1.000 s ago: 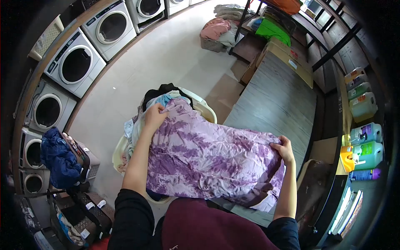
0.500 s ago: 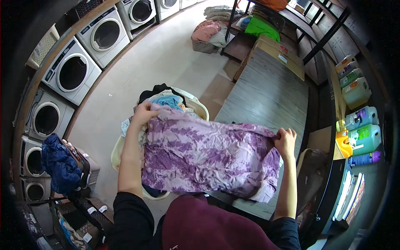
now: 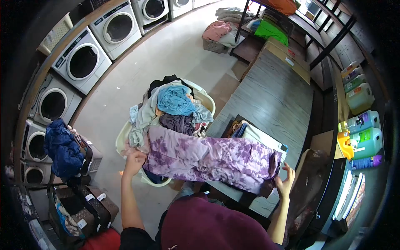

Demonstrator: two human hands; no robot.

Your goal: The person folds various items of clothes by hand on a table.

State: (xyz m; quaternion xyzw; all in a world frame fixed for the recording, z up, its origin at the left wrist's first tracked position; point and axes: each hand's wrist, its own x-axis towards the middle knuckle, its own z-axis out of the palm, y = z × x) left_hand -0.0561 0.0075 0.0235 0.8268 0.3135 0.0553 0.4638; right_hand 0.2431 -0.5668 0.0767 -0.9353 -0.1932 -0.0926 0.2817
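Observation:
A purple-and-white tie-dye cloth point(image 3: 208, 158) lies stretched sideways in front of me, folded into a long band. Its left part rests over the laundry basket point(image 3: 121, 139), its right part over the table. My left hand point(image 3: 134, 163) has its fingers pinched together at the cloth's left edge. At the right end, my right hand point(image 3: 285, 181) has thumb and forefinger apart, close against the cloth's edge. Behind the cloth, a blue bundled cloth point(image 3: 176, 100) tops the heaped laundry. Folded clothes point(image 3: 254, 133) on the table stick out from behind the cloth.
The grey table point(image 3: 275, 91) extends away to the right. Front-loading machines point(image 3: 83, 61) line the left wall. A bag with a dark blue garment point(image 3: 62, 146) stands at left. Detergent jugs point(image 3: 366, 141) sit on the right shelf. Another laundry basket point(image 3: 214, 45) stands farther back.
The cloth's far edge has come down toward me, making a narrower band and uncovering the laundry heap and folded clothes. Both hands have moved nearer my body; the right fingers have spread.

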